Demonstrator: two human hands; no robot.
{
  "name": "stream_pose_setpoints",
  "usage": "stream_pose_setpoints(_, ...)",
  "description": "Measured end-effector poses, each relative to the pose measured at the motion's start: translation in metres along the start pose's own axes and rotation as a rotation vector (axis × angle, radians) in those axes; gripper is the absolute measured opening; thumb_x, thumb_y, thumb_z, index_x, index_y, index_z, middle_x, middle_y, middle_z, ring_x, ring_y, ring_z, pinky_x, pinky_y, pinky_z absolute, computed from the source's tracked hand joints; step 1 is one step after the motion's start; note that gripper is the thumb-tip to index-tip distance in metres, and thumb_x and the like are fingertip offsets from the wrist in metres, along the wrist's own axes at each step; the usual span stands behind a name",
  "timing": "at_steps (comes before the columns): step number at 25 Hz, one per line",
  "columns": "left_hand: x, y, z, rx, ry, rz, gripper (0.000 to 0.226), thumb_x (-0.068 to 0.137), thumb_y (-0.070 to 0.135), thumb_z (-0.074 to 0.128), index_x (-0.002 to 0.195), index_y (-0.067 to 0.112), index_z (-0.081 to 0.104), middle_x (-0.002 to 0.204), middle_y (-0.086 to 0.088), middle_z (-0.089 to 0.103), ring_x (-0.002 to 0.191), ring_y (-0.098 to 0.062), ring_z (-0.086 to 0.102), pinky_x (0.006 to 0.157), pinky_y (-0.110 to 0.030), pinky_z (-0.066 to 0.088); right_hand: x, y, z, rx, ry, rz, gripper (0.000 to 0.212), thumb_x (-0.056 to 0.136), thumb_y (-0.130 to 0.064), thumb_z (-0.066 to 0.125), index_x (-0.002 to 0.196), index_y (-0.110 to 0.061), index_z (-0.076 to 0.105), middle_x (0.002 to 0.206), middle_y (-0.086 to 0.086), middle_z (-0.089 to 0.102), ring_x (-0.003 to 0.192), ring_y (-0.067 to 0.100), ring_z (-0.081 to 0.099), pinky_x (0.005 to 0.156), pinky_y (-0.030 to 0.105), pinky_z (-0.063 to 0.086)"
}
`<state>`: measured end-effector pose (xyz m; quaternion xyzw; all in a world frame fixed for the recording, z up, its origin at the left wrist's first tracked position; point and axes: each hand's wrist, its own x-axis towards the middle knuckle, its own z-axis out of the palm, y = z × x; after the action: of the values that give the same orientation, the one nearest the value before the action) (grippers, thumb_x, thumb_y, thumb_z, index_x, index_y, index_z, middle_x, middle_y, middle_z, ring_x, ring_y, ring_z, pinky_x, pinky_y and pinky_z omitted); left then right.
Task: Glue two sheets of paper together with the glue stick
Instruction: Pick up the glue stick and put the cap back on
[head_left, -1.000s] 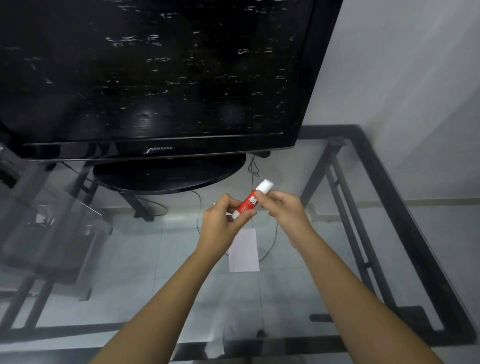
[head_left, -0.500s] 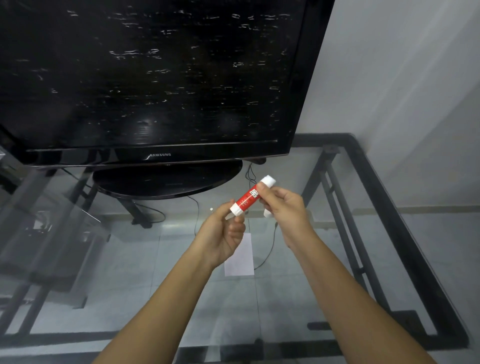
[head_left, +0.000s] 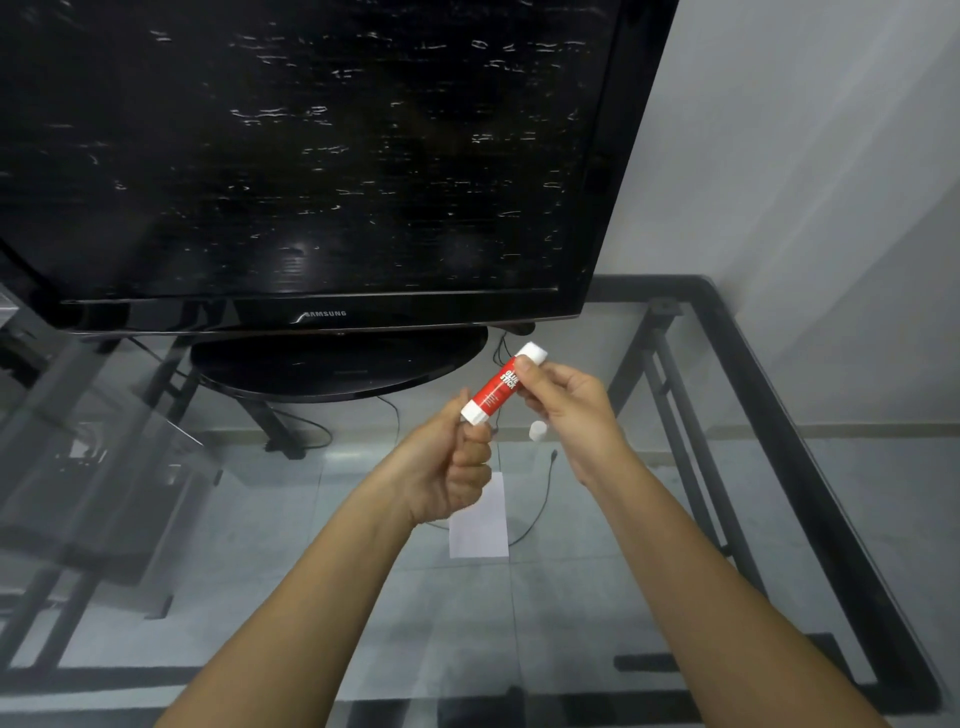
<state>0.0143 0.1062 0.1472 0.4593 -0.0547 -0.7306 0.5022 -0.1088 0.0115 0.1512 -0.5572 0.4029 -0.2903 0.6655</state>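
Observation:
A red glue stick with white ends hangs tilted in the air above the glass table. My right hand grips its upper half. My left hand pinches the lower white end between thumb and forefinger, the other fingers curled. A small round white piece shows under my right fingers; what it is I cannot tell. A white sheet of paper lies flat on the glass below my left hand, its top hidden by that hand. Only one sheet is visible.
A large black television on an oval stand fills the back of the glass table. The table's black metal frame runs along the right and front. A thin black cable curls beside the paper. A grey wall is at the right.
My left fingers slid from the stick's red body down to its lower white end. Both hands carried the stick slightly farther away from me, and the stick now shows more of its label.

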Motion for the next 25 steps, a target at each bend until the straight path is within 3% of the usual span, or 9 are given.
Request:
stream_pose_setpoints(3, 0.002, -0.01, -0.001, 0.42, 0.246, 0.553, 0.042, 0.08, 0.056, 0.054, 0.094, 0.017, 0.055, 0.071, 0.003, 0.066, 0.053, -0.008, 0.057, 0.056, -0.02, 0.047, 0.003, -0.001, -0.001, 0.005, 0.002, -0.018, 0.031, 0.074, -0.048, 0.065, 0.093, -0.024, 0.069, 0.088, -0.008, 0.071, 0.084, -0.001, 0.066, 0.079, 0.016, 0.046)
stream_pose_setpoints(5, 0.006, -0.015, -0.002, 0.575, 0.322, 0.804, 0.032, 0.082, 0.045, 0.058, 0.096, 0.016, 0.054, 0.069, 0.009, 0.068, 0.059, -0.004, 0.059, 0.057, -0.017, 0.047, 0.005, -0.001, 0.0, 0.007, 0.004, -0.029, 0.029, 0.075, -0.048, 0.065, 0.092, -0.024, 0.069, 0.082, -0.01, 0.072, 0.083, -0.002, 0.066, 0.072, 0.01, 0.048)
stream_pose_setpoints(7, 0.009, -0.011, -0.002, 0.448, 0.278, 0.665, 0.033, 0.088, 0.043, 0.051, 0.089, 0.011, 0.058, 0.056, 0.005, 0.062, 0.047, -0.005, 0.053, 0.049, -0.016, 0.044, 0.006, -0.002, 0.0, 0.02, -0.003, -0.037, 0.028, 0.073, -0.048, 0.065, 0.089, -0.025, 0.069, 0.077, -0.014, 0.072, 0.082, -0.003, 0.066, 0.066, 0.005, 0.047)
stream_pose_setpoints(10, 0.001, 0.007, 0.002, -0.005, 0.003, 0.064, 0.048, 0.094, 0.045, 0.041, 0.063, 0.012, 0.057, 0.038, 0.005, 0.044, 0.028, -0.004, 0.035, 0.029, -0.014, 0.029, 0.008, -0.002, -0.001, 0.017, -0.016, -0.038, 0.034, 0.068, -0.051, 0.065, 0.09, -0.025, 0.068, 0.082, -0.011, 0.071, 0.082, -0.004, 0.065, 0.063, 0.005, 0.047)
stream_pose_setpoints(12, 0.0, 0.014, 0.001, -0.152, -0.078, -0.116, 0.054, 0.094, 0.046, 0.035, 0.052, 0.015, 0.052, 0.033, 0.007, 0.038, 0.025, -0.004, 0.032, 0.028, -0.014, 0.021, 0.01, -0.002, 0.0, 0.01, -0.033, -0.039, 0.032, 0.067, -0.051, 0.065, 0.088, -0.027, 0.067, 0.084, -0.011, 0.07, 0.081, -0.005, 0.065, 0.062, 0.004, 0.047)
stream_pose_setpoints(14, -0.001, 0.012, 0.003, -0.061, 0.004, -0.014, 0.055, 0.091, 0.053, 0.037, 0.057, 0.014, 0.055, 0.037, 0.004, 0.045, 0.03, -0.006, 0.038, 0.031, -0.014, 0.029, 0.012, -0.003, 0.001, 0.009, -0.027, -0.039, 0.026, 0.07, -0.048, 0.066, 0.087, -0.028, 0.067, 0.08, -0.013, 0.071, 0.08, -0.006, 0.065, 0.06, 0.003, 0.045)
stream_pose_setpoints(19, 0.005, -0.004, 0.002, 0.731, 0.401, 0.804, 0.026, 0.086, 0.046, 0.05, 0.091, 0.02, 0.054, 0.068, 0.004, 0.067, 0.058, -0.005, 0.06, 0.055, -0.015, 0.048, 0.021, -0.005, -0.001, 0.006, 0.013, -0.032, 0.022, 0.077, -0.046, 0.065, 0.089, -0.027, 0.068, 0.081, -0.011, 0.07, 0.08, -0.004, 0.066, 0.063, 0.006, 0.048)
stream_pose_setpoints(21, 0.008, 0.001, -0.002, 0.684, 0.366, 0.722, 0.032, 0.092, 0.044, 0.042, 0.082, 0.018, 0.056, 0.057, 0.004, 0.061, 0.048, -0.005, 0.053, 0.049, -0.015, 0.044, 0.024, -0.006, 0.0, -0.002, -0.009, -0.019, 0.028, 0.077, -0.046, 0.064, 0.095, -0.024, 0.067, 0.086, -0.009, 0.069, 0.084, 0.002, 0.066, 0.069, 0.011, 0.048)
stream_pose_setpoints(25, 0.006, 0.02, 0.001, -0.069, 0.045, 0.067, 0.043, 0.09, 0.043, 0.042, 0.062, 0.014, 0.054, 0.038, 0.004, 0.044, 0.029, -0.006, 0.034, 0.028, -0.016, 0.029, 0.03, -0.01, 0.003, -0.025, -0.07, -0.011, 0.031, 0.077, -0.044, 0.065, 0.098, -0.022, 0.067, 0.09, -0.008, 0.069, 0.083, 0.002, 0.066, 0.067, 0.009, 0.048)
